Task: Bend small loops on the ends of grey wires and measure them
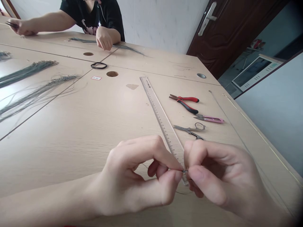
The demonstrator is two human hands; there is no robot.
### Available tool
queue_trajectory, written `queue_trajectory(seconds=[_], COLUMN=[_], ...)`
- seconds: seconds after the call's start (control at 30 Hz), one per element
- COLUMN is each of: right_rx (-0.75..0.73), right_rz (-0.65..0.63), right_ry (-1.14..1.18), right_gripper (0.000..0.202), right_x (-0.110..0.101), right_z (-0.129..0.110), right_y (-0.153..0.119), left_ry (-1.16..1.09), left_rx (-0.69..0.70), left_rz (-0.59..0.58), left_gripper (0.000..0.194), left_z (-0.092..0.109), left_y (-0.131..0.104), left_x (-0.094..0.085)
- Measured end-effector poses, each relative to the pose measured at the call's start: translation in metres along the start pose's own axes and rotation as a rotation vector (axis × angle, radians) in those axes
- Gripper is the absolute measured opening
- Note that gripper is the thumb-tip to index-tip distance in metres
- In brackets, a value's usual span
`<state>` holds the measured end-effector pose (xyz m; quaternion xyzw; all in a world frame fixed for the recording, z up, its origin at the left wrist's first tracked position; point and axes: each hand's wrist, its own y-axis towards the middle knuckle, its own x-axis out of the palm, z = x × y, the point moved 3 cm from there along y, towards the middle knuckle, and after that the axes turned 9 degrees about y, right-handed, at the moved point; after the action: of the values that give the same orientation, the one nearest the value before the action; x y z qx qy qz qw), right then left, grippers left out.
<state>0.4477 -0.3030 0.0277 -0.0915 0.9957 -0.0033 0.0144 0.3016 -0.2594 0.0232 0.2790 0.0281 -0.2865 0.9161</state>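
Note:
My left hand point(139, 176) is closed in a pinch at the lower middle, thumb and forefinger on a thin dark strand point(184, 171). Close beside it on the right, my right hand point(217, 176) pinches the same strand, its fingertips almost touching those of the left. A fine thread trails from the hands; how the strand is joined is too small to tell. Beneath the fingertips lies the near end of a clear ruler point(161, 121), which runs away toward the upper left.
Right of the ruler lie red-and-black pliers point(187, 102), pink-handled snips point(209, 119) and metal scissors point(189, 129). Bundles of grey strands point(28, 72) lie at the left. Across the table point(106, 116) sits a person in black point(104, 15), holding a dark tool. A black band point(98, 65) lies near two holes.

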Motion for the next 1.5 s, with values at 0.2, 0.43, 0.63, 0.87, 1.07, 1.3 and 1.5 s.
queue_trajectory(seconds=[0.2,0.43,0.63,0.87,1.07,1.3,1.5], right_rx=[-0.006,0.005,-0.002,0.007,0.006,0.011,0.012], right_rz=[0.004,-0.008,-0.005,-0.012,-0.02,-0.017,-0.005], right_ry=[-0.001,0.012,0.0,0.017,0.006,-0.002,-0.019], right_gripper=[0.021,0.021,0.022,0.021,0.021,0.021,0.022], right_x=[-0.0005,-0.0007,-0.0015,-0.0001,-0.0004,-0.0002,0.0006], right_z=[0.001,0.0018,0.002,0.0026,0.0011,0.0012,-0.0002], right_y=[-0.0007,-0.001,-0.0015,-0.0025,0.0,-0.003,0.0005], left_ry=[0.005,0.005,0.007,0.0,0.01,0.009,0.016], left_rx=[0.0,-0.004,-0.003,-0.008,-0.018,-0.028,-0.03], left_rz=[0.01,0.005,0.003,0.001,0.004,-0.003,-0.016], left_gripper=[0.011,0.011,0.012,0.011,0.013,0.014,0.015], left_z=[-0.0005,0.0003,-0.0023,-0.002,-0.0016,-0.0032,-0.0036], left_y=[0.0003,0.0,-0.0004,-0.0028,-0.0001,-0.0017,-0.0028], left_x=[-0.0006,0.0005,0.0006,0.0,0.0006,0.0006,-0.0009])
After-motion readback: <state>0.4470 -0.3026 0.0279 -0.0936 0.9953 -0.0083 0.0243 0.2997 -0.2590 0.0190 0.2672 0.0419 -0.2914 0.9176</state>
